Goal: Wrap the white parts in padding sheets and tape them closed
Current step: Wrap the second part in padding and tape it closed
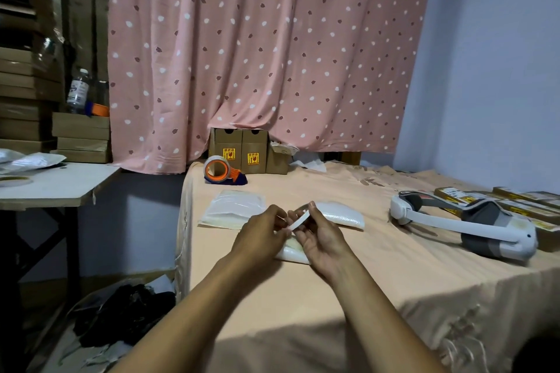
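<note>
- Head view: I see my left hand [260, 232] and right hand [318, 236] pinching a curved white part [298, 221], fingers closed on it, above a padding sheet [291, 253] on the bed [363, 281].
- Tape dispenser [219, 171] sits far left on the bed; a white headset [472, 221] lies right.

this looks like a room in a home pressed into use as a small packing station: a pink dotted curtain [266, 48] hangs across the back beside a plain bluish wall [491, 70], and the work surface is a table under a peach cloth [363, 275]. flat cardboard boxes [27, 94] are stacked high at the left, with more small cartons [239, 150] standing by the curtain and an orange tape dispenser [219, 171] just in front of them. a second side table [57, 183] holds mailer bags, a water bottle [78, 89] stands on the boxes, and a white headset [472, 221] lies on the cloth.
</note>
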